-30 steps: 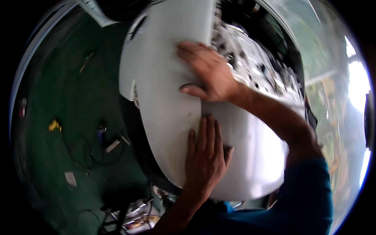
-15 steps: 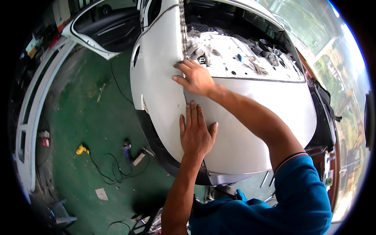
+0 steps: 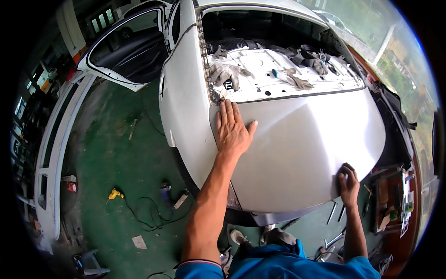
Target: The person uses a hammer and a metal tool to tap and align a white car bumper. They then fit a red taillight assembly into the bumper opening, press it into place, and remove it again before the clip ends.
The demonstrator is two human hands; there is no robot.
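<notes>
My left hand (image 3: 231, 132) lies open on the silver-white trunk lid (image 3: 278, 158) of a car, thumb spread. Its fingers stretch toward the lid's upper left corner, along the seam with the white rear side panel (image 3: 186, 107). Over at the lid's right side, my right hand (image 3: 349, 183) rests with bent fingers on the surface and holds nothing that I can see. Beyond the lid, grey work gloves (image 3: 227, 74) lie on the bare white metal shelf (image 3: 253, 60) under the glassless rear window opening. Another glove (image 3: 292, 78) with a blue patch is farther right.
A rear door (image 3: 130, 51) stands open at the far left, near a detached white body side frame (image 3: 65, 135). On the green floor are a yellow power drill (image 3: 114, 195), a purple-bodied tool (image 3: 166, 191) and cords. Metal rods (image 3: 331, 212) lie at lower right, beside a shelf (image 3: 395, 204).
My right hand has left the upper left seam and moved to the lid's right side. My left hand has slid farther up along the seam. The view has shifted.
</notes>
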